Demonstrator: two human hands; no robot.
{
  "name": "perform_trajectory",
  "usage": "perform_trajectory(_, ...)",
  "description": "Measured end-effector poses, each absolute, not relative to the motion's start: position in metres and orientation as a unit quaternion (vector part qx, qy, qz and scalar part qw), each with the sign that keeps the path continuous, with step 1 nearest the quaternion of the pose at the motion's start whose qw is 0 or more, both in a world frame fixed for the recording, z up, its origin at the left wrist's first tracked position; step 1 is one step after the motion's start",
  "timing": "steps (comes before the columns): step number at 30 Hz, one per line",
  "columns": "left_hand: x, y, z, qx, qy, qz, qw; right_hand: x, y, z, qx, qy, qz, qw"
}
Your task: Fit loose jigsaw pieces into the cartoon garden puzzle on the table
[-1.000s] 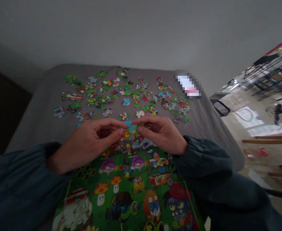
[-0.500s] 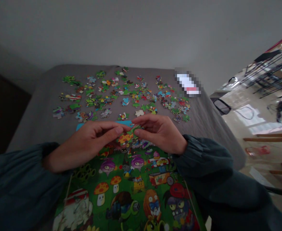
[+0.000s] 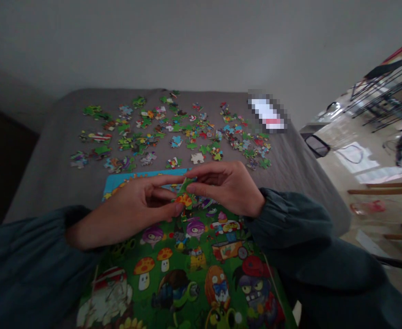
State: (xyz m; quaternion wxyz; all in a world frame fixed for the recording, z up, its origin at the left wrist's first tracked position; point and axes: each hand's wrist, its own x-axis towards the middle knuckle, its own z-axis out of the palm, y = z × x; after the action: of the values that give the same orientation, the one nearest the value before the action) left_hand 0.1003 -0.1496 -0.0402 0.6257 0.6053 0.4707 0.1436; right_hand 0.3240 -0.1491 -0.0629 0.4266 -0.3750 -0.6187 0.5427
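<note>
"Since half a second ago, the left hand (image 3: 125, 212) has dropped its thumb lower, and the green-and-orange puzzle piece (image 3: 184, 199) stands steeper. Where is that piece?"

"Between the two hands, above the upper part of a bright cartoon picture board (image 3: 183, 257)."

"How is each grip?"

"The right hand (image 3: 233, 189) pinches the piece's green top between thumb and fingers. The left grip meets the lower left side; whether it pinches, I cannot tell."

"What lies around them?"

"Beyond the board, loose puzzle pieces (image 3: 176, 141) scatter across a grey, cloth-covered tabletop (image 3: 290, 183). A pixelated bright rectangle (image 3: 267, 113) lies at the far right corner."

"Any containers?"

"Off to the right, a dark wire rack (image 3: 386, 103) carries things too blurred to name. Below it sits a see-through object (image 3: 375, 206), reddish inside; bag or box, I cannot tell."
</note>
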Motion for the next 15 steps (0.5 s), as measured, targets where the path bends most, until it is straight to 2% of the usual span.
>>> perform_trajectory(6, 0.1016, -0.1506, -0.0390, 0.648, 0.437, 0.142, 0.608, 0.3248, -0.1510, -0.0576, -0.385, -0.671, 0.506, 0.381)
perform_trajectory(15, 0.0983, -0.1527, -0.0418, 0.689, 0.429, 0.157, 0.563, 0.3253, -0.1495, -0.0558, -0.371, -0.705, 0.456, 0.397)
